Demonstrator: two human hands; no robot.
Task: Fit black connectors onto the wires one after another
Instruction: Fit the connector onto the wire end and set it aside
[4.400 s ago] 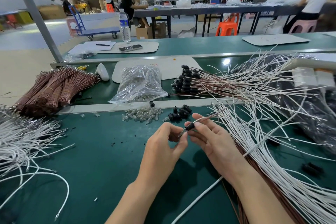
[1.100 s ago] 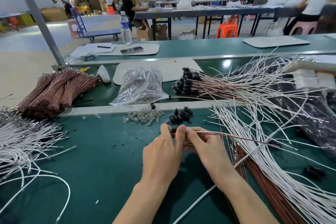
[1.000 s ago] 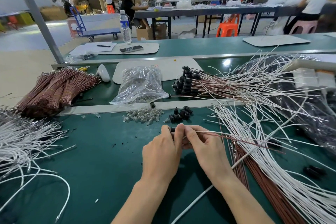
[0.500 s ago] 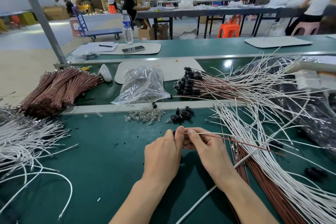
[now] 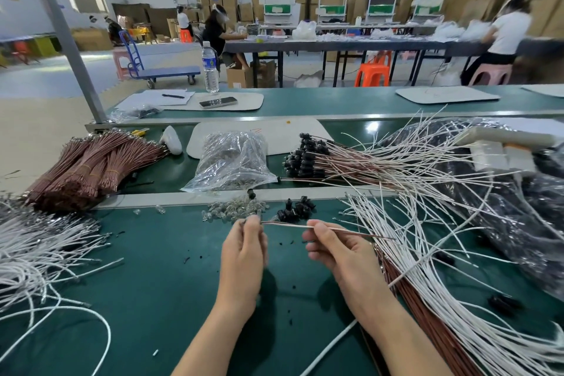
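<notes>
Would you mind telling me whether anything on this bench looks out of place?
Mostly small strays: one black connector sits alone on the metal rail, apart from the connector pile, and black crumbs speckle the green mat.

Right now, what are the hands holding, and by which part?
One brown wire, strung between both hands: the left hand pinches its end, the right hand pinches it farther along.

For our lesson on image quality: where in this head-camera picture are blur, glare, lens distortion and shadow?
Head view: the far-right worker in white is blurred; a lamp's glare spot sits on the green belt; the wide lens tilts the grey post; soft shadows lie on the mat under left hand and right hand holding the brown wire.
</notes>
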